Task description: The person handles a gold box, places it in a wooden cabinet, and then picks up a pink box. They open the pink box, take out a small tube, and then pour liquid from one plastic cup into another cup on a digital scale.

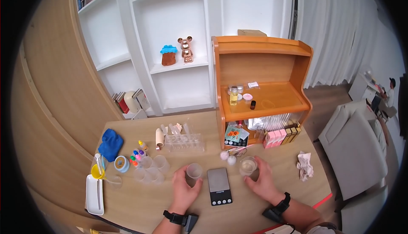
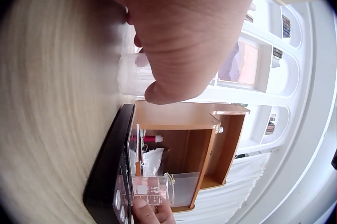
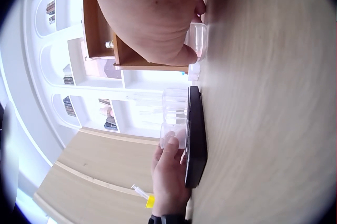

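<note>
My left hand (image 1: 185,191) grips a translucent plastic cup (image 1: 194,170), thumb on the near side and fingers round the far side. The same cup (image 2: 131,76) shows behind the thumb in the left wrist view. My right hand (image 1: 264,184) holds a clear graduated beaker (image 1: 248,166) from its right side. Printed marks on the beaker (image 2: 152,188) show in the left wrist view. Between the two hands lies a black digital scale (image 1: 219,187) with a silver plate and several round buttons. Both vessels stand upright close to the tabletop.
Left of the left hand are several clear cups (image 1: 146,174), coloured dropper bottles (image 1: 136,157) and a white tray (image 1: 94,195). A clear test-tube rack (image 1: 184,142) stands behind. The wooden shelf unit (image 1: 263,94) rises at the back right; crumpled tissue (image 1: 304,166) lies right.
</note>
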A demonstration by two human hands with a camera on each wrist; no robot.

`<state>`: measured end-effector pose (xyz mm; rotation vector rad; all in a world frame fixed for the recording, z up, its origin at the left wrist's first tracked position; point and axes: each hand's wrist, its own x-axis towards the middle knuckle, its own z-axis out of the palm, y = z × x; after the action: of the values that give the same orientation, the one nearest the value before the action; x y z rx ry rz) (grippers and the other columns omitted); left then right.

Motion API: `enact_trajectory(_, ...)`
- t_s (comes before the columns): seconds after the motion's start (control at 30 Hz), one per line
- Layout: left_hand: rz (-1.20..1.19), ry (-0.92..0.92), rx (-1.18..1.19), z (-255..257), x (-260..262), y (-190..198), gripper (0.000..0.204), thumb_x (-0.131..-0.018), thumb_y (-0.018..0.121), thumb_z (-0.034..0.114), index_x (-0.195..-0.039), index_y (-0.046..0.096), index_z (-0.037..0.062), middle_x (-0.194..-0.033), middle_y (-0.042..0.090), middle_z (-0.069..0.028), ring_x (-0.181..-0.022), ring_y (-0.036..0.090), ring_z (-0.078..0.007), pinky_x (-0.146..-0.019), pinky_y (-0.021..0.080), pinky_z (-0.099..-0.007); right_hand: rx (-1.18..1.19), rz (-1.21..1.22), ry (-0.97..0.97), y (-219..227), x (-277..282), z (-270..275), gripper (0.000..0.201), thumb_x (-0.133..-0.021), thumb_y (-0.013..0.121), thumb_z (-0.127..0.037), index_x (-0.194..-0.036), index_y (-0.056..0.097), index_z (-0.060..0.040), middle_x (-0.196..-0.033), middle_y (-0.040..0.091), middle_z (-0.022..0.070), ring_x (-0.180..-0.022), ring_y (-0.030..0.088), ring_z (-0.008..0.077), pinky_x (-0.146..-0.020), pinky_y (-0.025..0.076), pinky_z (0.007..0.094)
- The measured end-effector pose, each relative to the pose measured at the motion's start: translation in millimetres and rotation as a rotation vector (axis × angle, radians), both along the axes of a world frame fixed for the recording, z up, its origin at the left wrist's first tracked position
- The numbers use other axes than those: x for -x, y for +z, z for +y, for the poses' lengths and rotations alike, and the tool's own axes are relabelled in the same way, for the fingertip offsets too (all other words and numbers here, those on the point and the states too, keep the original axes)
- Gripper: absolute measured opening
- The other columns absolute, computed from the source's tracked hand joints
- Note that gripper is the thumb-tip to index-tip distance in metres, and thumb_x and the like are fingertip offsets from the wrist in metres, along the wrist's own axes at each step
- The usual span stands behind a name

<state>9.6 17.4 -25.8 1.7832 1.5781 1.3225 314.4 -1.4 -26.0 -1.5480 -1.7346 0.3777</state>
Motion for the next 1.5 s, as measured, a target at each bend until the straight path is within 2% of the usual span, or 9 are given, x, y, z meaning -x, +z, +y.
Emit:
enact_trajectory(0.13,0.084,-0.036,0.028,-0.5,1.8,2.5,0.064,-0.082,0.086,0.016,-0.139,0.059,0.0015,-0.128,0.067,-0.0192,-0.124,0.061,-0.0379,-0.112,0.045,-0.0476,-0.049,-0.003,-0.02,-2.9,1.1,-0.9,0.084,-0.084,0.085,-0.023,-0.154,0.045,-0.0001,-0.14,0.061,0.023,-0.131,0.055,0.0421,-0.115,0.042,0.0523)
enact_trajectory(0.23,0.116,-0.045,0.033,-5.0,2.4,6.1,0.081,-0.08,0.088,0.017,-0.15,0.05,-0.0012,-0.145,0.059,-0.0228,-0.138,0.052,-0.0418,-0.119,0.038,-0.0488,-0.076,-0.021,-0.016,0.2,2.4,-0.3,0.083,-0.085,0.084,-0.023,-0.154,0.045,0.0004,-0.139,0.061,0.0231,-0.13,0.056,0.0422,-0.114,0.043,0.0525)
enact_trajectory(0.3,0.214,-0.094,-0.125,-10.1,0.5,24.4,0.099,-0.076,0.089,0.02,-0.159,0.04,-0.0037,-0.162,0.042,-0.0252,-0.153,0.034,-0.0472,-0.127,0.026,-0.0565,-0.075,-0.035,-0.02,2.6,2.5,-0.8,0.083,-0.085,0.084,-0.023,-0.154,0.045,0.0007,-0.139,0.062,0.0232,-0.13,0.056,0.0422,-0.113,0.043,0.0526)
enact_trajectory(0.4,0.395,-0.246,-0.106,-31.6,-10.1,60.4,0.116,-0.07,0.095,0.031,-0.164,0.036,0.0001,-0.172,0.026,-0.0264,-0.162,0.015,-0.0506,-0.131,0.011,-0.0631,-0.027,-0.027,-0.031,7.8,3.0,-1.6,0.084,-0.085,0.083,-0.024,-0.155,0.045,0.0009,-0.139,0.062,0.0238,-0.13,0.057,0.0428,-0.113,0.044,0.0529)
enact_trajectory(0.5,0.599,-0.404,-0.07,-49.9,-25.9,68.5,0.124,-0.064,0.1,0.042,-0.164,0.038,0.0039,-0.172,0.027,-0.0261,-0.163,0.012,-0.0517,-0.13,0.007,-0.0681,0.0,-0.045,-0.018,9.7,2.5,-2.7,0.085,-0.085,0.083,-0.025,-0.155,0.044,0.0014,-0.139,0.062,0.0244,-0.13,0.057,0.0432,-0.113,0.043,0.0523)
enact_trajectory(0.53,0.616,-0.429,-0.066,-50.9,-28.4,60.9,0.116,-0.062,0.101,0.05,-0.161,0.049,0.0178,-0.173,0.027,-0.0233,-0.163,0.012,-0.051,-0.129,0.006,-0.0705,-0.011,-0.052,-0.025,8.1,2.9,-1.8,0.085,-0.085,0.084,-0.026,-0.155,0.044,0.0015,-0.14,0.062,0.0245,-0.13,0.057,0.0432,-0.114,0.043,0.052)
enact_trajectory(0.73,0.785,-0.514,-0.189,-46.6,-39.7,48.2,0.064,-0.075,0.091,0.057,-0.133,0.076,0.0356,-0.173,0.033,-0.0134,-0.163,0.016,-0.0461,-0.128,0.007,-0.0715,-0.036,-0.043,-0.024,3.7,3.2,1.2,0.085,-0.084,0.084,-0.026,-0.154,0.044,0.0022,-0.142,0.061,0.0244,-0.133,0.056,0.0433,-0.115,0.042,0.0515)
enact_trajectory(1.13,0.797,-0.452,-0.225,-34.5,-42.8,31.7,0.053,-0.077,0.082,0.066,-0.119,0.082,0.0325,-0.168,0.042,-0.0116,-0.16,0.024,-0.0438,-0.126,0.012,-0.0722,-0.018,-0.019,-0.031,3.1,2.1,1.8,0.085,-0.084,0.085,-0.026,-0.154,0.045,0.0016,-0.141,0.061,0.0231,-0.133,0.056,0.0414,-0.116,0.042,0.0505)
enact_trajectory(1.5,0.777,-0.463,-0.208,-31.8,-31.8,34.3,0.053,-0.076,0.087,0.06,-0.121,0.082,0.0321,-0.168,0.041,-0.0127,-0.159,0.024,-0.0458,-0.126,0.014,-0.0746,-0.058,-0.015,-0.037,-0.3,3.1,1.0,0.084,-0.084,0.086,-0.025,-0.153,0.047,0.0025,-0.14,0.061,0.0242,-0.131,0.057,0.0428,-0.115,0.044,0.0507)
